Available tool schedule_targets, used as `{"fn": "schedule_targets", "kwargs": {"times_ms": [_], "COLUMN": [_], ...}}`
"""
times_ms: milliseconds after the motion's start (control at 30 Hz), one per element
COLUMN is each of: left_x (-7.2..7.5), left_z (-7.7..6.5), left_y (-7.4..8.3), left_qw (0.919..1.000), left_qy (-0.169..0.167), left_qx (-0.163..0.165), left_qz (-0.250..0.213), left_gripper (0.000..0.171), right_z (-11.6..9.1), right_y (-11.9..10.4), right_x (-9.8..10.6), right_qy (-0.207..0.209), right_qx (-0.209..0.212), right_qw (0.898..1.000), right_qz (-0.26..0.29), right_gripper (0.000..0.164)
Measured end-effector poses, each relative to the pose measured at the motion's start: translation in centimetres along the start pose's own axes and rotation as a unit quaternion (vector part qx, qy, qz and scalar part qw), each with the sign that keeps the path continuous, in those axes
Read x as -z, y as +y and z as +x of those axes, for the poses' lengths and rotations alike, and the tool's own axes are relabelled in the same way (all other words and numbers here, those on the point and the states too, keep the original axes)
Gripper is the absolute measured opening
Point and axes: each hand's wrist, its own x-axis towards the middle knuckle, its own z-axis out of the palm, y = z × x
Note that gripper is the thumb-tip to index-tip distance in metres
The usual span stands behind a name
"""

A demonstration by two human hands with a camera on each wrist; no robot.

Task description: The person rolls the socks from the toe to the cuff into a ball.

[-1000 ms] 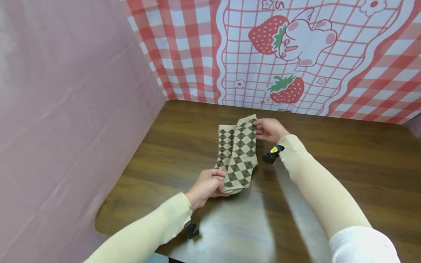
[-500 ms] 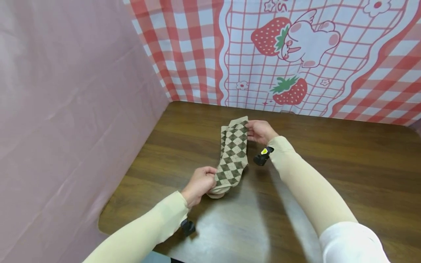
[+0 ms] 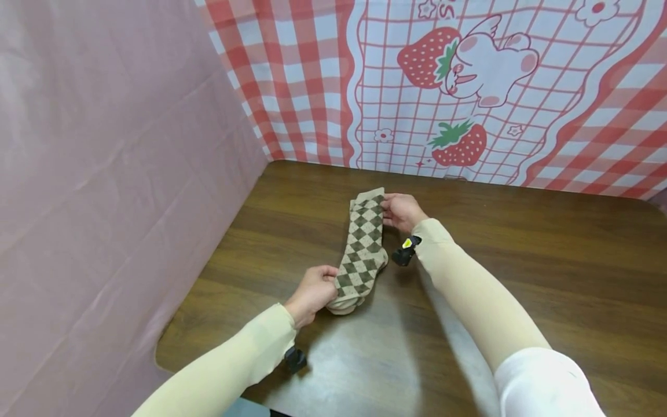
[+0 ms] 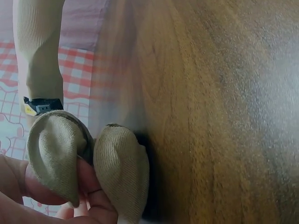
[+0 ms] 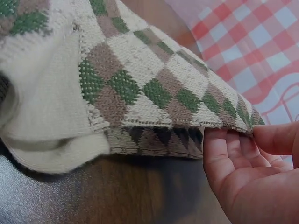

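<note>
Two beige socks with a dark diamond pattern lie one over the other in the middle of the head view. The upper sock [image 3: 365, 234] covers most of the lower sock [image 5: 156, 142], whose edge shows beneath in the right wrist view. My left hand [image 3: 312, 291] pinches the upper sock's toe; in the left wrist view some fingers reach between the two plain toes, and the lower toe [image 4: 122, 172] is beside them. Near the cuff, my right hand [image 3: 402, 212] pinches the upper sock's edge between thumb and fingers, and that edge stands a little above the lower sock.
The socks are over a brown wooden table [image 3: 495, 278] with a glossy patch in front. A pink cloth [image 3: 130, 174] hangs along the left side. Behind the table hangs a red-and-white checked cloth [image 3: 302, 87] with strawberry prints.
The upper sock has moved left until it lies over the lower one, which showed beside it before. Both hands moved left with it, the right hand also slightly nearer.
</note>
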Motion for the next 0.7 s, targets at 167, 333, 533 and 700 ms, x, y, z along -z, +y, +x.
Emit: {"fn": "schedule_targets", "kwargs": {"times_ms": [167, 333, 533, 700], "left_x": [0.0, -0.2, -0.2, -0.2], "left_z": [-0.1, -0.2, -0.1, -0.2], "left_y": [-0.1, -0.3, -0.5, -0.6], "left_qw": [1.0, 1.0, 1.0, 1.0], "left_qy": [-0.005, -0.001, 0.001, 0.004], "left_qx": [0.0, -0.001, 0.002, 0.005], "left_qz": [0.006, 0.009, 0.007, 0.007], "left_gripper": [0.061, 0.063, 0.064, 0.066], "right_z": [0.3, 0.5, 0.8, 0.8], "right_y": [0.3, 0.8, 1.3, 1.6], "right_x": [-0.2, -0.2, -0.3, -0.5], "right_qy": [0.005, 0.007, 0.015, 0.018], "right_qx": [-0.005, -0.015, -0.017, -0.021], "right_qw": [1.0, 0.999, 0.999, 0.999], "right_qz": [-0.012, -0.029, -0.027, -0.03], "right_gripper": [0.055, 0.055, 0.054, 0.056]}}
